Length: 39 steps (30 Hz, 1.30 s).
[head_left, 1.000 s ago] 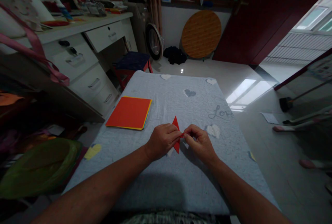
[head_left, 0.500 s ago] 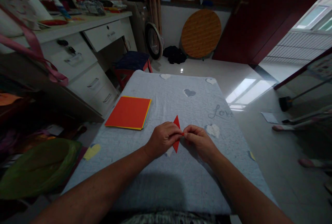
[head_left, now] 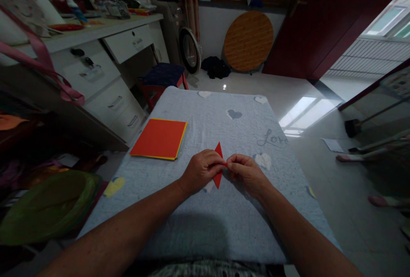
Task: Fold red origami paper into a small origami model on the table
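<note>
Between my two hands is a small piece of folded red paper (head_left: 218,179), held just over the cloth-covered table (head_left: 205,119). Two pointed ends of it show, one toward the far side and one toward me. My left hand (head_left: 201,170) is closed around its middle, and the fingers hide much of the folds. At the paper's right tip, my right hand (head_left: 248,172) pinches with thumb and forefinger. A stack of coloured paper squares (head_left: 159,139), red on top with yellow below, lies to the left beyond my left hand.
A stool (head_left: 163,76) with a dark seat stands past the table's far left corner. White drawers (head_left: 109,93) run along the left side, with a green bin or basket (head_left: 80,208) nearer me. A round wooden board (head_left: 249,41) leans on the far wall.
Almost nothing differs. Both hands keep their grip on the folded red paper, and the right hand's fingers have shifted very slightly at its tip.
</note>
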Each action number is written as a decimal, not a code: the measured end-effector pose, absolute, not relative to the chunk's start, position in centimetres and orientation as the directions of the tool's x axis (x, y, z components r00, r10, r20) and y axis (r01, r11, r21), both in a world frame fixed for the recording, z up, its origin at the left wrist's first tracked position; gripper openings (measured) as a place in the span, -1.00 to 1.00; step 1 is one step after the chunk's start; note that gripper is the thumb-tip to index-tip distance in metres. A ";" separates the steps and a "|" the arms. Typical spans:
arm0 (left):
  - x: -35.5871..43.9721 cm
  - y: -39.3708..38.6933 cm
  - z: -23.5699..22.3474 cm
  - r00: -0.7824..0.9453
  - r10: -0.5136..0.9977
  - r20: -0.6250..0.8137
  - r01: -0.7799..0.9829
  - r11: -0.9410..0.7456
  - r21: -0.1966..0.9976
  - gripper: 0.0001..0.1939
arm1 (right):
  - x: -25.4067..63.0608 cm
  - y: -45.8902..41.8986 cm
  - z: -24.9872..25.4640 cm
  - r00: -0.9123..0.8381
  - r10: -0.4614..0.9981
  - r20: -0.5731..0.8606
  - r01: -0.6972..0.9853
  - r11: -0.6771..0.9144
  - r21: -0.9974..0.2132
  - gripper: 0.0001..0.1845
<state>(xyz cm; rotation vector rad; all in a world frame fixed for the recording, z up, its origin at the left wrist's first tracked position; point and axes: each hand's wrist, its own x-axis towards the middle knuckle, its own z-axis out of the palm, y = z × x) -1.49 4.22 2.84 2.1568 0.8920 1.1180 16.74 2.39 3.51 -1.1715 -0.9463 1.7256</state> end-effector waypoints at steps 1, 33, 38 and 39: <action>-1.5 4.2 2.8 0.436 0.759 0.484 0.301 -0.630 0.716 -0.95 | 16.8 2.4 3.5 -0.224 0.917 -0.330 -0.210 -0.376 -0.903 -0.80; -1.7 4.7 2.5 0.407 0.833 0.375 0.267 -0.501 0.823 -0.91 | 16.3 2.6 3.6 -0.155 0.951 -0.267 -0.090 -0.283 -0.955 -0.74; -1.7 4.7 2.5 0.411 0.844 0.344 0.277 -0.475 0.835 -0.91 | 16.2 2.7 3.7 -0.164 0.948 -0.273 -0.042 -0.283 -0.958 -0.73; -1.7 4.7 2.6 0.413 0.844 0.342 0.276 -0.474 0.836 -0.91 | 16.2 2.8 3.7 -0.163 0.951 -0.264 -0.024 -0.271 -0.962 -0.73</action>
